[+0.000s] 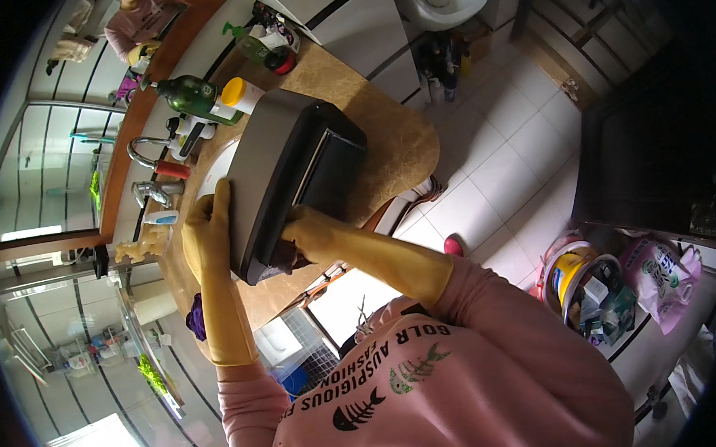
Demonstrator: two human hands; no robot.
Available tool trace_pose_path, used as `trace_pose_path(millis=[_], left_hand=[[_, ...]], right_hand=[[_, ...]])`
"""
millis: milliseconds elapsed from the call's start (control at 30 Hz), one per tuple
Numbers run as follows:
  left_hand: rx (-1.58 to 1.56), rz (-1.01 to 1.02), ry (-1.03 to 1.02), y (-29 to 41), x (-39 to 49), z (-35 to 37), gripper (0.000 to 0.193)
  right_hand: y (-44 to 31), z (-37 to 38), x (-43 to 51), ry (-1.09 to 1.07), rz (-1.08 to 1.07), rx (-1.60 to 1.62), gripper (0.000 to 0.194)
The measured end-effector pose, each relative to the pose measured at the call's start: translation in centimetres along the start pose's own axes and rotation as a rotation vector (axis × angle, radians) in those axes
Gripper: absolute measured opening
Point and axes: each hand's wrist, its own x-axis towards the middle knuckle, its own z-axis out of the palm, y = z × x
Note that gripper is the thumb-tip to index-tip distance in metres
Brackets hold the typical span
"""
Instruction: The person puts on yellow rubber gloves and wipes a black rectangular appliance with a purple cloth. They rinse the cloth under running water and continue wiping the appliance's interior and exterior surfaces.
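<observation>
A large grey and black plastic container, perhaps a bin or an appliance part (270,161), is tilted over the white washbasin (224,160) in the brown stone countertop (396,142). In a yellow rubber glove, my left hand (209,231) grips its grey side, thumb along the wall. My right hand (310,232), gloved too, presses at its black rim and holds a dark wet-looking cloth (288,257), partly hidden under the fingers. The tap (156,191) and a second curved spout with a red end (170,166) stand behind the basin.
A green pump bottle (190,95), a yellow-lidded tub (242,93) and a red-and-black jar (281,60) stand along the counter's back. A purple cloth (196,317) hangs at the near-left edge. A mirror (58,172) rises behind. A filled waste bin (592,296) stands on the right.
</observation>
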Motion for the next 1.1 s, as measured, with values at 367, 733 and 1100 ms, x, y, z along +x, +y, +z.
trace_pose_path(millis=[367,733,1100], left_hand=[[0.016,0.075,0.091,0.9,-0.6,0.1,0.058],[-0.053,0.061,-0.009,2.6,-0.9,0.3,0.059],[-0.135,-0.005,-0.076,3.8,-1.3,0.2,0.061]], right_hand=[[-2.6,-2.1,-2.3,-0.072,0.381,0.082,0.039],[-8.7,-9.8,-1.1,0.735,0.021,-1.065,0.026],[-6.5,-6.5,-8.7,0.153,0.496,-0.590,0.025]])
